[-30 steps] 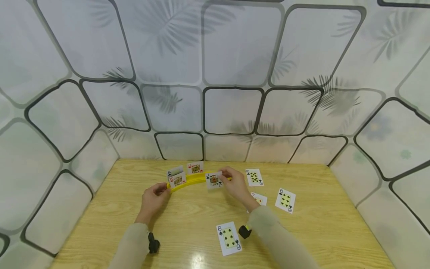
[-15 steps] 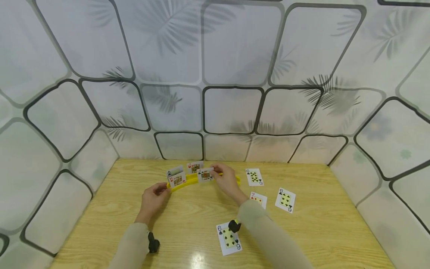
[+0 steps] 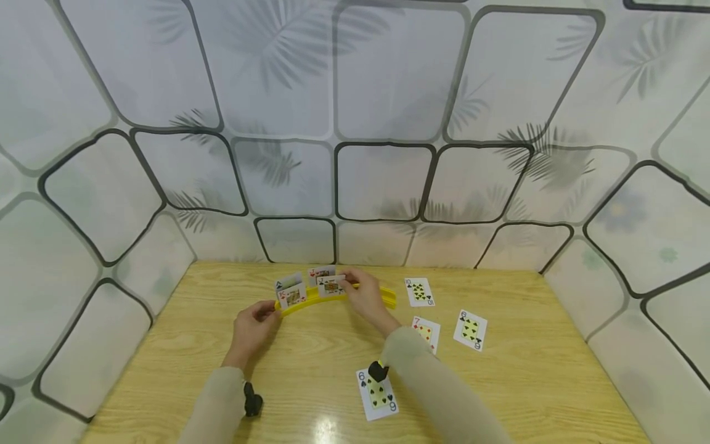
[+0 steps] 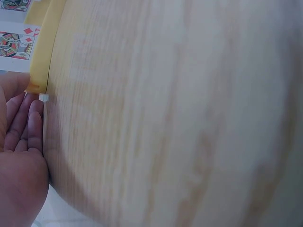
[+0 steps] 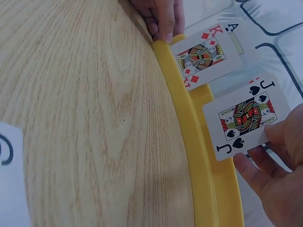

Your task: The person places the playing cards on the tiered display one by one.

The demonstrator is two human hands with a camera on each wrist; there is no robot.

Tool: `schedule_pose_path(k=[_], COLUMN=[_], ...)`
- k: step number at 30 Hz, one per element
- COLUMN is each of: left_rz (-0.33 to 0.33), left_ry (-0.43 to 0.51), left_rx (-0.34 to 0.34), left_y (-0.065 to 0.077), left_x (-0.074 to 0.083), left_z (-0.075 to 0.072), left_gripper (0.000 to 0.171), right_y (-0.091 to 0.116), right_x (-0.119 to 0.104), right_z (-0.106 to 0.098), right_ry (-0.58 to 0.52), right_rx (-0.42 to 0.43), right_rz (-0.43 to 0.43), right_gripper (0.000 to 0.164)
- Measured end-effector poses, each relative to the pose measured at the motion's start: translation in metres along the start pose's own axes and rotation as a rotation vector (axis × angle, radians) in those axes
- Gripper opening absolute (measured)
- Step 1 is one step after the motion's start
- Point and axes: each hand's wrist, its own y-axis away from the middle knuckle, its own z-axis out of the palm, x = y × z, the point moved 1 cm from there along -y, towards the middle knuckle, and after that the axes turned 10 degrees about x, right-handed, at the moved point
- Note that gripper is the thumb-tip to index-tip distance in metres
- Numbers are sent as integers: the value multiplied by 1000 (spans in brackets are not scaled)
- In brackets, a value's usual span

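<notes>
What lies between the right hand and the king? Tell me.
The spade jack, pinched by the right hand, then some yellow holder: right wrist view.

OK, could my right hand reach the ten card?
Probably yes: the ten card lies uncovered to the right of your right hand, though that hand pinches the jack of spades.

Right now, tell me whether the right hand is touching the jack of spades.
Touching. The right wrist view shows the right hand pinching the jack of spades, its thumb lying over the card's edge.
</notes>
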Motion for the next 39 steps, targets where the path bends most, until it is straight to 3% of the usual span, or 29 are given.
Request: schedule_pose_path(k=[7, 20, 39], left_rz=[-14, 26, 2], left_ry=[31, 39, 23], left_rx=[-22, 0, -16], left_y=[-2, -4, -2], left_x=[-2, -4, -3], left_z=[0, 2, 0], left_gripper=[31, 29, 31], right_y=[-2, -3, -2], right_x=[-3, -5, -1], right_z=[8, 17, 24], right_ry=[-22, 3, 33], right_rx=[-16, -50, -45], right_rz=[-18, -18, -38], right_gripper=[18, 16, 15])
